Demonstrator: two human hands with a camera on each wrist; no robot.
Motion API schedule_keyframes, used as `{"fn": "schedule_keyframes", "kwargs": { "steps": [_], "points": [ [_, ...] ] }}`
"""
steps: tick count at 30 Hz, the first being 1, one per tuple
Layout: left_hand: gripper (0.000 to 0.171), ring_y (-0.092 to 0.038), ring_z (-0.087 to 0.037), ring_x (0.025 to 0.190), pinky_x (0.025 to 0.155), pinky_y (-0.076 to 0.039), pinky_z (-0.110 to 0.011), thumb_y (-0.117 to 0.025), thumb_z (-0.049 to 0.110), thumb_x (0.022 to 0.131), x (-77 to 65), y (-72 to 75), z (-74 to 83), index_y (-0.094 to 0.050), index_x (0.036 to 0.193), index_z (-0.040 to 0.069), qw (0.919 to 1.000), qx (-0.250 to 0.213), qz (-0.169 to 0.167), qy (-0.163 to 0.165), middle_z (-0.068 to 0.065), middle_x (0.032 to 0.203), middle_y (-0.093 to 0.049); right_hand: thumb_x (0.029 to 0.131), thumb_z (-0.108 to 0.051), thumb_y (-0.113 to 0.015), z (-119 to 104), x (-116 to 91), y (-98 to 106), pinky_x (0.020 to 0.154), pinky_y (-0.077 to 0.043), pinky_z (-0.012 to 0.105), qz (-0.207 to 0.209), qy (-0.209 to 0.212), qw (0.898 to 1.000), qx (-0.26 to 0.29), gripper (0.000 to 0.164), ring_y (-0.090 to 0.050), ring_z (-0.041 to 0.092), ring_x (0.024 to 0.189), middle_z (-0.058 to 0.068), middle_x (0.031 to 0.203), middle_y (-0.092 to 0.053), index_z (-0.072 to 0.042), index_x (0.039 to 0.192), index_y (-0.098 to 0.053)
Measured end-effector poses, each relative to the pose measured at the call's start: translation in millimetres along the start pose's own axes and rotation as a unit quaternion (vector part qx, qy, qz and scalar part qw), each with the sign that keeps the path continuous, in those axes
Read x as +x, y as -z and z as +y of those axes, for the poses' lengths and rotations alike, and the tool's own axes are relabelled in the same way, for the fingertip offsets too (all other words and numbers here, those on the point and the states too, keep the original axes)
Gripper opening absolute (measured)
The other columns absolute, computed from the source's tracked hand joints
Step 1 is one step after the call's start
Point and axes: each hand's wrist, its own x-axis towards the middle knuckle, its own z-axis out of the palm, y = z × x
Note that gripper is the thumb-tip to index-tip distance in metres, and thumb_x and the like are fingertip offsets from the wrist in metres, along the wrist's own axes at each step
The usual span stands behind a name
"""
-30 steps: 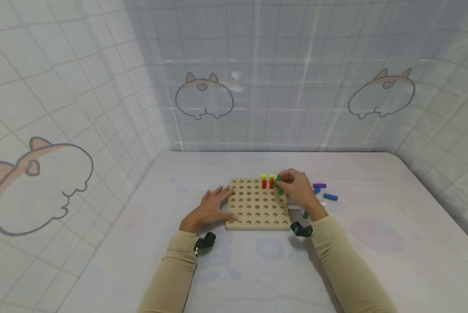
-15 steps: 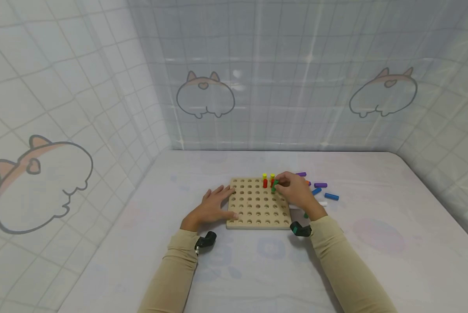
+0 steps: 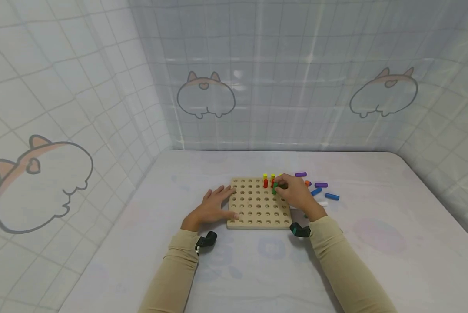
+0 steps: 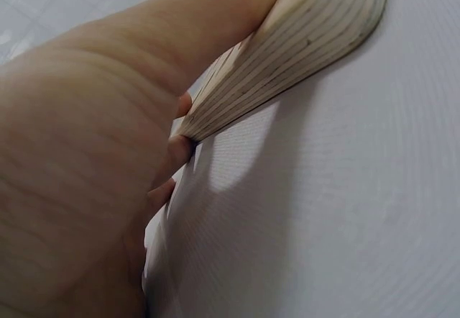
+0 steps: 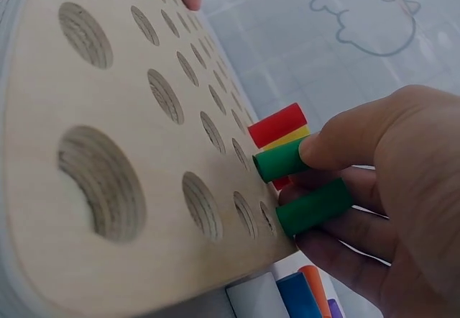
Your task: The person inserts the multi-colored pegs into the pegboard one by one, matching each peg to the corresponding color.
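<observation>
My left hand [image 3: 211,206] rests with spread fingers along the left side of a wooden pegboard [image 3: 259,226]; its thumb lies near the front left corner. At the board's back right, my right hand [image 3: 296,191] pinches a green peg [image 5: 280,161] between thumb and finger. The peg's lower end is at the board's surface; whether it sits in a hole I cannot tell. Below it in the right wrist view, a second green peg [image 5: 314,209] stands beside the fingers, mostly hidden from the head view. Red pegs [image 3: 266,183] and yellow pegs [image 3: 265,176] stand in nearby holes.
Loose pegs lie right of the board: purple pegs [image 3: 321,185], blue pegs [image 3: 332,196], an orange peg [image 3: 307,184] and a white peg [image 3: 323,203]. A green one is partly hidden under the right wrist. A patterned curtain [image 3: 277,130] hangs behind the table.
My right hand has brought the green peg down and slightly left, from above the board to its surface behind the red pegs' row. The left hand stays in place.
</observation>
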Motion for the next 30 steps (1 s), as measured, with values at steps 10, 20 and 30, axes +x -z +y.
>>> {"fn": "schedule_keyframes", "kwargs": {
  "steps": [10, 20, 30],
  "points": [
    [0.106, -0.006, -0.022, 0.153, 0.121, 0.007, -0.046, -0.074, 0.067, 0.077, 0.5, -0.3, -0.8, -0.029, 0.160, 0.021, 1.0000, 0.006, -0.001, 0.000, -0.006, 0.166, -0.019, 0.097, -0.014, -0.067, -2, 1, -2, 0.083, -0.055, 0.043, -0.001, -0.004, 1.000, -0.020, 0.025, -0.065, 0.025, 0.102, 0.007, 0.110, -0.070, -0.006, 0.121, -0.067],
    [0.105, -0.006, -0.022, 0.154, 0.121, 0.008, -0.046, -0.074, 0.067, 0.077, 1.2, 0.8, 1.6, -0.029, 0.160, 0.021, 1.0000, 0.009, -0.001, 0.002, -0.005, 0.166, -0.019, 0.096, -0.013, -0.069, -3, 4, -2, 0.087, -0.054, 0.044, 0.002, -0.007, 0.999, -0.036, 0.024, -0.065, 0.025, 0.102, 0.008, 0.109, -0.071, -0.006, 0.119, -0.068],
    [0.105, -0.007, -0.021, 0.153, 0.121, 0.007, -0.047, -0.075, 0.067, 0.077, -0.6, 0.9, 1.4, -0.030, 0.160, 0.022, 1.0000, 0.002, 0.004, -0.001, -0.004, 0.165, -0.021, 0.097, -0.017, -0.066, -5, -2, 13, 0.084, -0.056, 0.045, 0.007, 0.003, 1.000, -0.015, 0.021, -0.066, 0.024, 0.101, 0.005, 0.109, -0.071, -0.008, 0.116, -0.069]
  ]
}}
